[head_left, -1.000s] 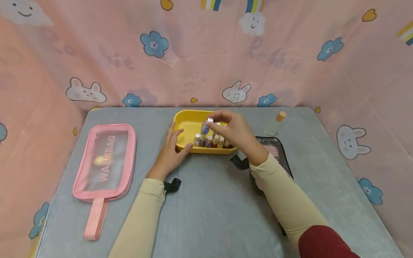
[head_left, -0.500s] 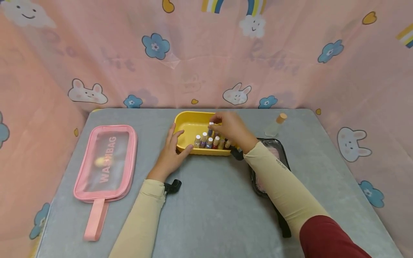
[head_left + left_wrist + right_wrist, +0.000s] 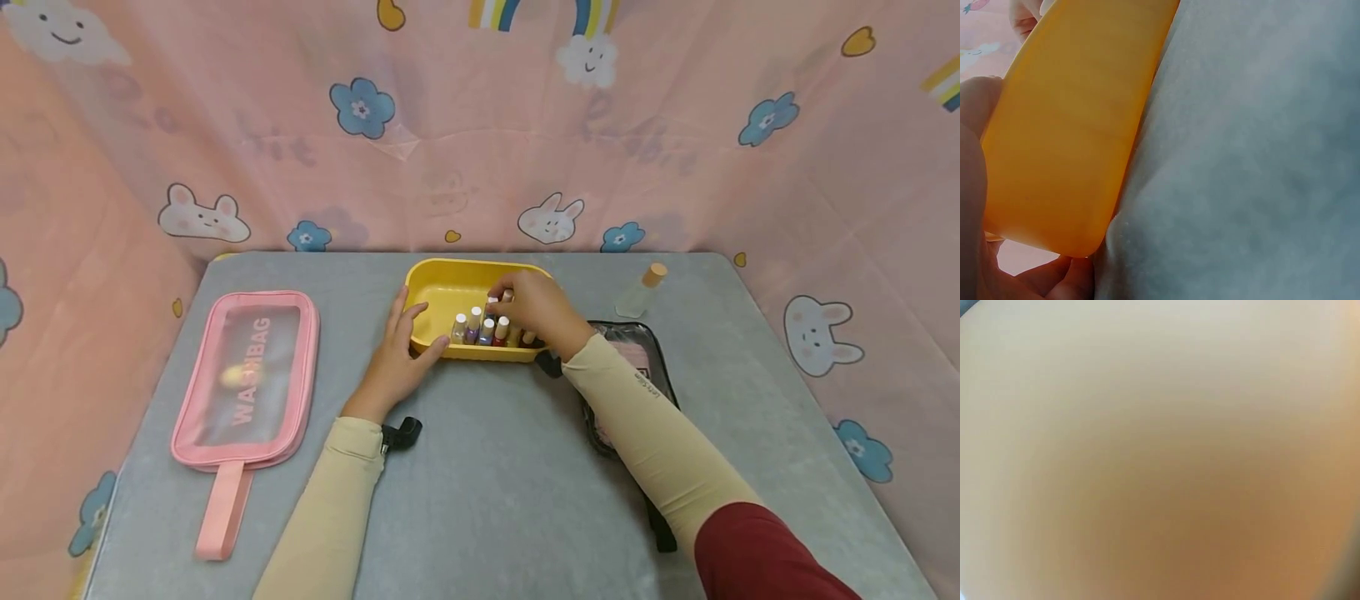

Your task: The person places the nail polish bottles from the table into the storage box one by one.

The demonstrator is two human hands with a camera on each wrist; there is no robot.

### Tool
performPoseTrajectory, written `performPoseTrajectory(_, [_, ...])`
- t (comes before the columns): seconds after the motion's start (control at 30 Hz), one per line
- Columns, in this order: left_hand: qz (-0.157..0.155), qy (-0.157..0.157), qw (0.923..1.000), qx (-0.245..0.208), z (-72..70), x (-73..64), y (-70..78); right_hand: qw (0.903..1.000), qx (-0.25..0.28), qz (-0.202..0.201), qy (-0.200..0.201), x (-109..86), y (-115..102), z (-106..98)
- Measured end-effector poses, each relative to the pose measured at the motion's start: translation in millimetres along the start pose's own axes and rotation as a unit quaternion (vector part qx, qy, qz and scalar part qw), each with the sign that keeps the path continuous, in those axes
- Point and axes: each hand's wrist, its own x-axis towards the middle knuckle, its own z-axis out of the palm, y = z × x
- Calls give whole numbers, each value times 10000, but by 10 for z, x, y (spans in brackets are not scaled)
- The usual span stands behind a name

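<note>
My left hand (image 3: pixel 393 362) holds the left end of a yellow plastic tray (image 3: pixel 480 353), thumb at the front rim and fingers along the side. In the left wrist view, the tray's wall (image 3: pixel 1072 137) fills much of the left half. Over the tray's right part, my right hand (image 3: pixel 543 304) pinches the white cap of a small bottle (image 3: pixel 491 305) low among others. Several more small bottles (image 3: pixel 474 327) with pale caps and coloured contents stand in the tray's front right; my right hand hides some. The right wrist view is a blur.
A pink-framed clear wash bag (image 3: pixel 247 375) lies at the left with a yellow item inside. At the right lies a black-edged clear pouch (image 3: pixel 652 350), partly under my right forearm. Behind it is a frosted bottle (image 3: pixel 637 292) with a wooden-looking cap. A printed pink cloth (image 3: pixel 450 125) backs the grey table.
My right hand has lowered a small purple-blue, white-capped bottle from above the tray down among the others. My left hand has stayed on the tray.
</note>
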Motion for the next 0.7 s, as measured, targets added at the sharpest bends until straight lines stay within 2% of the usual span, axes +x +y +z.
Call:
performPoseTrajectory(0.2, [40, -9, 10000, -15, 15, 14, -12, 10000, 24, 63, 5, -7, 5, 3])
performPoseTrajectory(0.43, [62, -48, 10000, -22, 25, 22, -37, 10000, 54, -71, -14, 7, 38, 31])
performPoseTrajectory(0.6, [20, -93, 9999, -84, 24, 21, -78, 9989, 5, -467, 2, -37, 59, 15])
performPoseTrajectory(0.7, [-28, -140, 9999, -11, 25, 25, -93, 9953, -257, -831, 436, -181, 44, -65])
